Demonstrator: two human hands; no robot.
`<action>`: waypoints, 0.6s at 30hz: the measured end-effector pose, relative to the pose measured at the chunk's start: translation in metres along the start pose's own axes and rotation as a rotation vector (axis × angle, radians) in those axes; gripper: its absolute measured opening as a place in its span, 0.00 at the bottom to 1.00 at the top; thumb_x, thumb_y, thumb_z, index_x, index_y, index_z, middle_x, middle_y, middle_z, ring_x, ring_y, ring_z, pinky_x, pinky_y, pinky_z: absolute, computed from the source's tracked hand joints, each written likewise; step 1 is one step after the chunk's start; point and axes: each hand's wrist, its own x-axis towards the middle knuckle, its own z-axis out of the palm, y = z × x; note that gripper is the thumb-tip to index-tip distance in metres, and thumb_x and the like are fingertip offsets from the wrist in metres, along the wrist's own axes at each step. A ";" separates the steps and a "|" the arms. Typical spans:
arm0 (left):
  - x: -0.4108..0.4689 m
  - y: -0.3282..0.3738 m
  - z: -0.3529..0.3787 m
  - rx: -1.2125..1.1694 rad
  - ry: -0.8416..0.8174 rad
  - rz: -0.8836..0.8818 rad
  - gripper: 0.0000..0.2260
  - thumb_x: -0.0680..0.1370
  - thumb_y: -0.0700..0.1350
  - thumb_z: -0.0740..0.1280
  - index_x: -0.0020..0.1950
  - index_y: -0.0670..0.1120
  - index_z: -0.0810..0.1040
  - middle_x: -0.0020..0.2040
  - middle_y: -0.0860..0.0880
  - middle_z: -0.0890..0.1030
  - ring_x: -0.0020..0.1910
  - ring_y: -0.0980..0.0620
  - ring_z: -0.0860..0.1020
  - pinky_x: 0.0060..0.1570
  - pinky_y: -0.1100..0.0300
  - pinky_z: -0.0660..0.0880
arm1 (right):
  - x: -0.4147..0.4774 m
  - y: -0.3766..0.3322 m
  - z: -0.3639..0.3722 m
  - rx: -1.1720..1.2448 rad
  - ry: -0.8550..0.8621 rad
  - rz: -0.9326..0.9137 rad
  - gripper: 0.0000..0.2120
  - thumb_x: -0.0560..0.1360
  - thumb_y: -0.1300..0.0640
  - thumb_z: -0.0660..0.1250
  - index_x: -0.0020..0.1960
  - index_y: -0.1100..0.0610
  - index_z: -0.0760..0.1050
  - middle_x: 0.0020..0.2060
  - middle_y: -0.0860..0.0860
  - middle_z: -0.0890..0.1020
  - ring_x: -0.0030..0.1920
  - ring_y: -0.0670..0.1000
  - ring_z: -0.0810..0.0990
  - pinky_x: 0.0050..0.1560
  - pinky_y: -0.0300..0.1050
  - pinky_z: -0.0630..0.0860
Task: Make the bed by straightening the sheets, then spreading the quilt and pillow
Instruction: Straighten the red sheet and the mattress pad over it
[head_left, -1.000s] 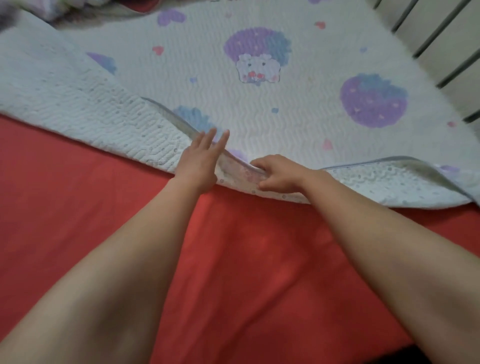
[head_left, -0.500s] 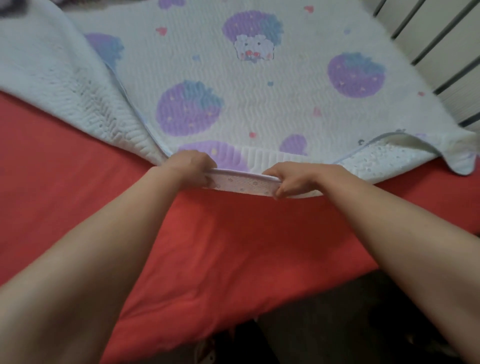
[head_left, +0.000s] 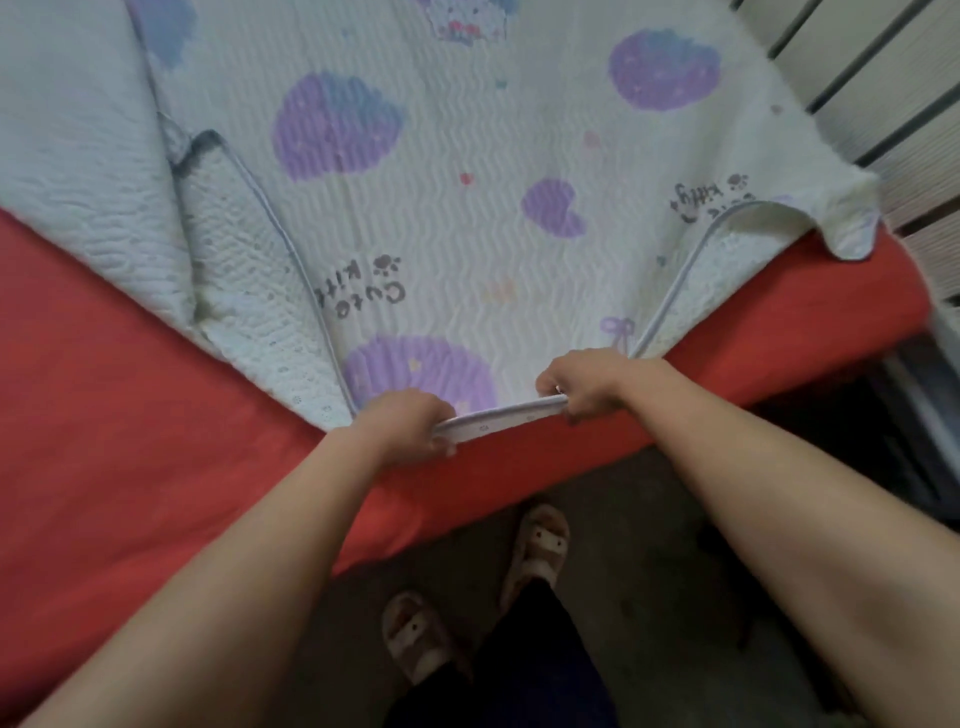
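Quilt (head_left: 467, 208) hem at lower centre is gripped in our left hand (head_left: 410, 423) and right hand (head_left: 584, 382), fingers curled, arms outstretched over the red sheet (head_left: 130, 415).

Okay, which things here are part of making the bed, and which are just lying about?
Job: quilt, its edge gripped by left hand and right hand; red sheet under it.
Not the job: slippers on the feet; railing beside the bed; floor.
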 end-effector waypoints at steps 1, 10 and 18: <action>0.002 0.002 0.007 0.034 -0.016 -0.009 0.10 0.75 0.55 0.67 0.47 0.49 0.74 0.50 0.48 0.80 0.52 0.45 0.77 0.43 0.57 0.69 | 0.002 0.000 0.007 -0.018 0.016 0.007 0.08 0.70 0.61 0.65 0.48 0.54 0.75 0.45 0.51 0.79 0.48 0.55 0.78 0.40 0.43 0.66; 0.023 0.020 0.052 -0.050 -0.141 -0.094 0.19 0.73 0.63 0.65 0.51 0.48 0.75 0.51 0.49 0.78 0.49 0.48 0.77 0.46 0.56 0.73 | 0.024 0.017 0.057 0.091 -0.076 -0.031 0.12 0.72 0.63 0.62 0.51 0.52 0.79 0.50 0.50 0.80 0.51 0.53 0.78 0.48 0.44 0.73; 0.087 0.063 0.015 -0.193 0.020 -0.172 0.12 0.80 0.53 0.60 0.57 0.49 0.77 0.56 0.50 0.79 0.54 0.48 0.76 0.53 0.53 0.74 | 0.000 0.113 0.021 0.348 0.132 0.060 0.18 0.73 0.68 0.57 0.57 0.56 0.78 0.54 0.51 0.79 0.58 0.52 0.76 0.55 0.39 0.70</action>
